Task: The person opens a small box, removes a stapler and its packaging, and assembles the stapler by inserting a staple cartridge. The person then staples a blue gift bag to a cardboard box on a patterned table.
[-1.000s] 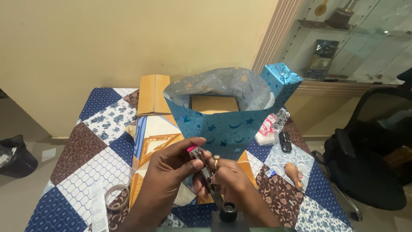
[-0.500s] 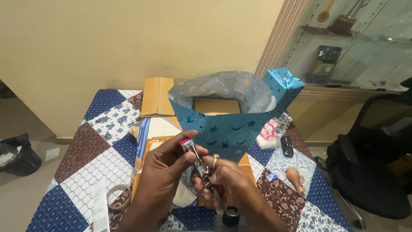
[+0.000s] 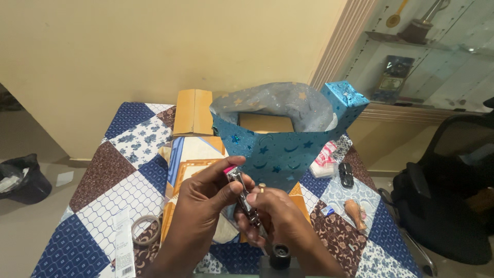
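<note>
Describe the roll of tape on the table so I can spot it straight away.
On the patchwork tablecloth, look at the near left corner, left of the left hand. The tape roll lies flat there, a brownish ring beside a long white paper strip.

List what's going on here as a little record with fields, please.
Left hand: grips the metal clip tool by its pink-tipped end
Right hand: pinches the tool's lower end
Behind the hands: blue starry wrapping paper round a cardboard box
Table: patchwork cloth
Nearby: tape roll, wooden stamp, black key fob
</note>
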